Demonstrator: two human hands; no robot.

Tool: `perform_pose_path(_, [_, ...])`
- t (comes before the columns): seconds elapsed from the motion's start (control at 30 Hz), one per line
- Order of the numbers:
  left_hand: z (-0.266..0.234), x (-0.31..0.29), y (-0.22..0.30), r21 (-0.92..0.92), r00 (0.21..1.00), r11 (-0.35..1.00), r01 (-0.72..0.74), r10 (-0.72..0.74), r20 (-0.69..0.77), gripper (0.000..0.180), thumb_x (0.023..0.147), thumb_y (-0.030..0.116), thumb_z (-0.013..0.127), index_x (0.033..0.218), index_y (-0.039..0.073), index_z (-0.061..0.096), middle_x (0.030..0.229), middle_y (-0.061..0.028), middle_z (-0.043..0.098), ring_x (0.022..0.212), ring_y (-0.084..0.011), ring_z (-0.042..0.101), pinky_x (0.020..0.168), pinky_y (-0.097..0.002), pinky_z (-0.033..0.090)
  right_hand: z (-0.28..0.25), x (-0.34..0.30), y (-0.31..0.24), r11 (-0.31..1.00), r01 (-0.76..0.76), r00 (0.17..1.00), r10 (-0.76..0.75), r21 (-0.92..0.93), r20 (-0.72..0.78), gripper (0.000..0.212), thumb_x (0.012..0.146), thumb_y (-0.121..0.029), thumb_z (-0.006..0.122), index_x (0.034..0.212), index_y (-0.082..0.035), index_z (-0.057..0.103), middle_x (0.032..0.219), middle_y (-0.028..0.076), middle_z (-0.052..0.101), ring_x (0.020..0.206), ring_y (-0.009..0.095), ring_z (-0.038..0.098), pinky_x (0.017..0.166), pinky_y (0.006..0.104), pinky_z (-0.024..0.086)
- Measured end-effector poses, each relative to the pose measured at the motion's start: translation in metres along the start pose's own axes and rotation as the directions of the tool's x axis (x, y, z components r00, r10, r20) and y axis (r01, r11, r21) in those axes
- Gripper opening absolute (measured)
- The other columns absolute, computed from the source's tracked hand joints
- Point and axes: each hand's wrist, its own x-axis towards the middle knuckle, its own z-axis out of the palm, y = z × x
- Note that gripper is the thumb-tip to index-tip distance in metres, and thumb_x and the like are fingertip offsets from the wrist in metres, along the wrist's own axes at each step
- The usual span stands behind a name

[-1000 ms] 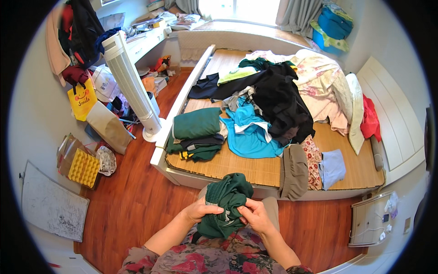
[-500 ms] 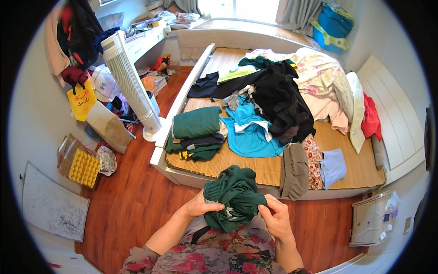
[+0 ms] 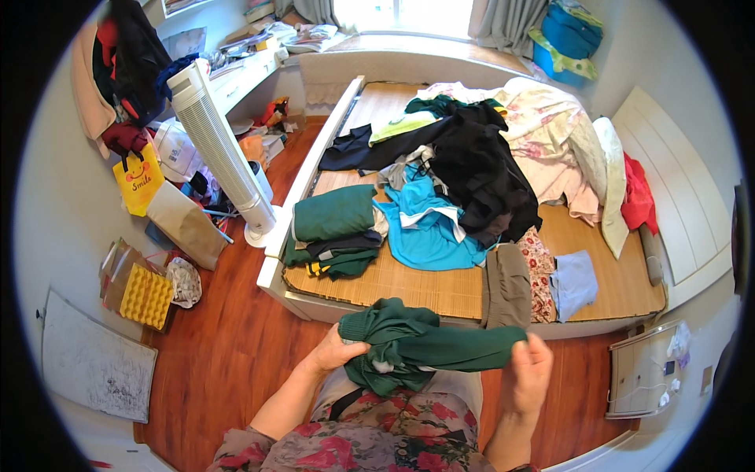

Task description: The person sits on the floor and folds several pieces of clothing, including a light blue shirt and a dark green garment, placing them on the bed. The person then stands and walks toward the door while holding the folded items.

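A dark green garment point(image 3: 393, 342) with a ribbed edge hangs bunched between my hands, above my lap. My left hand point(image 3: 334, 350) grips the bunched ribbed end, thumb on top. Off to the right, my right hand point(image 3: 528, 370) is closed on the tip of a long stretched part, perhaps a sleeve or leg. Just beyond, on the bed, sits a stack of folded green clothes point(image 3: 334, 212). Beside it lie a bright blue shirt point(image 3: 421, 236), folded brown trousers point(image 3: 507, 283), a red-flowered cloth point(image 3: 539, 271) and a folded light blue garment point(image 3: 574, 285).
A heap of black clothes point(image 3: 480, 165) and a pale floral quilt point(image 3: 543, 118) cover the bed's far part. To the left stand a white tower fan point(image 3: 220, 149), paper bags point(image 3: 185, 224) and a whiteboard point(image 3: 98, 354). The bed's white frame point(image 3: 271, 271) edges the wooden floor.
My right hand has moved right, drawing out a long part of the green garment from the bunch. My left hand keeps its grip, shifted slightly left.
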Motion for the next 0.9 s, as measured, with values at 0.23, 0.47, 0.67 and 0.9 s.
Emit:
perform_pose_path(0.23, [-0.037,-0.027,-0.035,0.089,0.972,0.992,0.092,-0.070,-0.226,0.034,0.075,0.005,0.063,0.109,-0.002,0.063,0.101,-0.0026,0.064,0.090,-0.0130,0.058,0.083,-0.0285,0.047,-0.023,0.012,-0.032,0.974,0.226,0.948,-0.220,0.003,-0.229,0.020,0.101,-0.017,0.049,0.099,0.000,0.058,0.090,0.007,0.065,0.079,0.013,0.062,0.074,0.0262,0.050])
perform_pose_path(0.47, [-0.038,-0.033,0.000,0.491,0.974,0.853,0.176,-0.078,-0.213,0.035,0.073,0.014,0.066,0.106,0.001,0.064,0.093,-0.0087,0.069,0.086,-0.0186,0.063,0.080,-0.0320,0.050,-0.027,0.017,-0.046,0.938,0.346,0.918,-0.336,0.011,-0.211,0.020,0.102,-0.018,0.047,0.102,-0.001,0.057,0.089,0.005,0.063,0.077,0.011,0.061,0.072,0.0258,0.051])
perform_pose_path(0.67, [-0.030,-0.028,0.006,0.717,0.942,0.684,0.133,0.137,-0.305,0.043,0.068,0.018,0.065,0.108,0.003,0.065,0.099,-0.0172,0.069,0.095,-0.0314,0.066,0.085,-0.0357,0.050,-0.040,0.013,-0.042,0.912,0.410,0.875,-0.399,-0.019,-0.273,0.025,0.102,-0.020,0.047,0.112,0.000,0.057,0.099,0.008,0.065,0.085,0.016,0.064,0.077,0.0283,0.052])
perform_pose_path(0.9, [-0.064,-0.043,0.025,0.672,0.886,0.720,0.173,0.184,-0.425,0.041,0.069,0.012,0.063,0.108,0.000,0.065,0.094,-0.0136,0.070,0.088,-0.0219,0.067,0.082,-0.0320,0.051,-0.117,0.012,-0.061,0.841,0.534,0.672,-0.482,-0.083,-0.563,0.036,0.099,-0.016,0.050,0.129,0.003,0.050,0.113,0.011,0.061,0.099,0.021,0.062,0.084,0.0315,0.054])
